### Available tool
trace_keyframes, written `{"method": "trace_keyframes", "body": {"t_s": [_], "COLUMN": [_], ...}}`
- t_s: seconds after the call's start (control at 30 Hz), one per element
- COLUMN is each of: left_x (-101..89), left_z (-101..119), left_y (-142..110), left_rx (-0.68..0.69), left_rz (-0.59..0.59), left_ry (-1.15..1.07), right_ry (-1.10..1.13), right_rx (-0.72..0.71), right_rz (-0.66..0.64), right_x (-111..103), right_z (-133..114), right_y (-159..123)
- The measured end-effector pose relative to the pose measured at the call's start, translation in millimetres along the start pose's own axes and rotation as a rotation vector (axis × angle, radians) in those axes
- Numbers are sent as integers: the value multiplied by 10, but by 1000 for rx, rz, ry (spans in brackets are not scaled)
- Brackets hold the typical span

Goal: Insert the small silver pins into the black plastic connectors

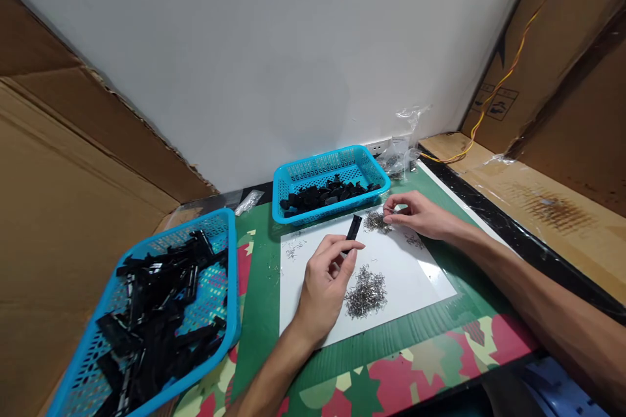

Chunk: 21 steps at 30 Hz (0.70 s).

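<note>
My left hand (330, 273) is closed around a short black plastic piece (355, 227), whose far end sticks up past the fingers. Farther right, my right hand (411, 212) has its thumb and fingertips pinched together at the edge of a small heap of tiny metal clips (375, 220). Whatever sits between those fingertips is too small to make out. A larger pile of bent metal clips (366, 293) lies in front of the left hand on a white sheet (411, 273). A few loose clips (415, 241) are scattered below the right hand.
A blue basket (233, 287) of long black plastic parts stands at the left. Behind the sheet, another blue basket (323, 214) holds small black pieces. Clear plastic bags (398, 153) lie by the wall socket. Cardboard (562, 58) and a yellow-red wire (518, 58) border the right side.
</note>
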<state>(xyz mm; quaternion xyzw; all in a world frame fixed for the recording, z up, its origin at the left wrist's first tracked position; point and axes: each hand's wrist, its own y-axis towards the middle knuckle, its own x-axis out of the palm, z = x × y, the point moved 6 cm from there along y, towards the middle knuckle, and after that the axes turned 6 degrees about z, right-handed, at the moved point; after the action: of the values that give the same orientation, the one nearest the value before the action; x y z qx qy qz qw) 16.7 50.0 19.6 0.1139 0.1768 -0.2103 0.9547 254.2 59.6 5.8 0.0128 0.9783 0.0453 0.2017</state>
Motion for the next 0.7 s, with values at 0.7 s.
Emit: {"method": "trace_keyframes", "body": {"t_s": [0.7], "left_x": [64], "left_z": [-31], "left_y": [11], "left_rx": [25], "left_rz": [-56], "left_ry": [62], "right_ry": [388], "right_rx": [-33], "right_rz": [-224], "right_x": [560], "right_z": [-263], "right_y": [-184]}}
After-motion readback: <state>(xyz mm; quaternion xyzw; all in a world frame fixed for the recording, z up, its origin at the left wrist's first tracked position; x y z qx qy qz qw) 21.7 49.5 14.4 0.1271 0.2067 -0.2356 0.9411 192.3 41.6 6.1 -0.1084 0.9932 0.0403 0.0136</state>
